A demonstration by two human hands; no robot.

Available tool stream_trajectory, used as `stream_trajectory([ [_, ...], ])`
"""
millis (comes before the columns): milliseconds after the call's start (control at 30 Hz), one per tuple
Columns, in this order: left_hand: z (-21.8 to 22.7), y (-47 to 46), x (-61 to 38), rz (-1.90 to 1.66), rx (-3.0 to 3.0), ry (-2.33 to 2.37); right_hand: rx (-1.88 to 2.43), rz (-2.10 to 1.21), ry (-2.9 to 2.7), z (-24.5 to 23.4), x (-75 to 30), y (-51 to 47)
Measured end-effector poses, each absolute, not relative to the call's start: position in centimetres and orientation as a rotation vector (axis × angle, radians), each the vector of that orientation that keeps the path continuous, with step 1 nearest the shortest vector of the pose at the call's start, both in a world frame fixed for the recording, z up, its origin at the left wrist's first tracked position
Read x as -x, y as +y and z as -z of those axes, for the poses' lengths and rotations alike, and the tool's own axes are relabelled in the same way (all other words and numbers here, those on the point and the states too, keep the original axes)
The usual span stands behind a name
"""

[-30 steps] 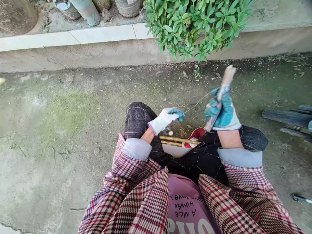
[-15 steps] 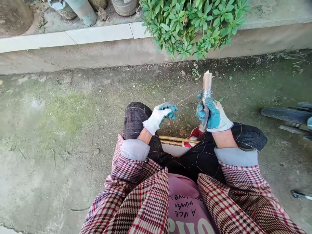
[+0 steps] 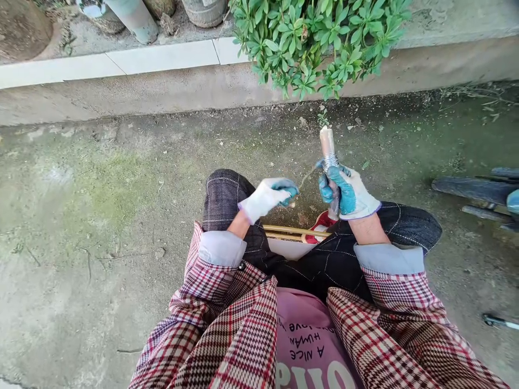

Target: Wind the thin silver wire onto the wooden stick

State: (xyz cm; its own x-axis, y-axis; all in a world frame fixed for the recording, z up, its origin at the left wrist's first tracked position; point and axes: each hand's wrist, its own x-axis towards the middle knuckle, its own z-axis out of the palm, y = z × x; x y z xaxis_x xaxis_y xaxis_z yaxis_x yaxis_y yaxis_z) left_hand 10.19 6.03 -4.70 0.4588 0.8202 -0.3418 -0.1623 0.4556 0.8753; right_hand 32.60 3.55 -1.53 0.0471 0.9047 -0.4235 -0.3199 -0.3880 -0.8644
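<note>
Right hand: the gloved right hand [image 3: 352, 193] is held out above the right knee, its fingers [image 3: 338, 181] clamped round a stick.
Stick: the pale stick [image 3: 326, 141] is near upright, its top leaning a little to the left. The top stands clear above the fist and the lower end shows below it.
Winding: a winding [image 3: 331, 161] of shiny turns sits on the stick just above the right hand's fingers.
Left hand: the gloved left hand [image 3: 265, 198] is above the left knee, fingertips [image 3: 290, 190] pinched together on the wire.
Wire: the thin wire [image 3: 306, 176] runs from the left fingertips up and to the right to the winding. The span is short, with the hands near each other but apart.
Gloves: white knit backs, teal coated palms and fingers.
Clothes: dark checked trousers, plaid sleeves with grey cuffs, pink top.
Under the hands: yellowish canes [image 3: 290, 233] lie crosswise between the knees. A red thing [image 3: 322, 220] is just beside them, below the right hand; I cannot tell what it is.
Ground: concrete ground [image 3: 101, 183], mossy in patches and gritty.
Behind: a low kerb [image 3: 121, 57] topped with white tiles. A green plant [image 3: 316, 38] hangs over it, beyond the stick, and a grey pipe [image 3: 133, 19] stands at the left.
Right edge: dark objects [image 3: 474, 189] lie on the ground, with a metal tool [image 3: 500, 322] nearer the person.
</note>
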Motion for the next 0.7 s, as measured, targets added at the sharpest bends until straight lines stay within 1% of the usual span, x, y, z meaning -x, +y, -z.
stream_trajectory([
  [67,4.9,6.1,-10.6,-0.704,-0.880,0.964,1.302,-1.530,-0.655,1.6,-32.6,3.6],
  [133,5.1,6.3,-10.7,-0.761,-0.834,0.927,1.278,-1.526,-0.653,1.7,-32.8,3.6],
  [300,5.0,6.1,-10.3,-0.689,-0.844,0.840,1.338,-1.503,-0.659,2.1,-33.0,3.7],
  [467,4.9,5.7,-10.6,-0.731,-0.821,0.838,1.370,-1.521,-0.619,2.3,-32.9,4.0],
  [700,5.6,5.6,-11.5,-0.598,-0.870,0.943,1.366,-1.587,-0.640,1.9,-33.0,3.6],
])
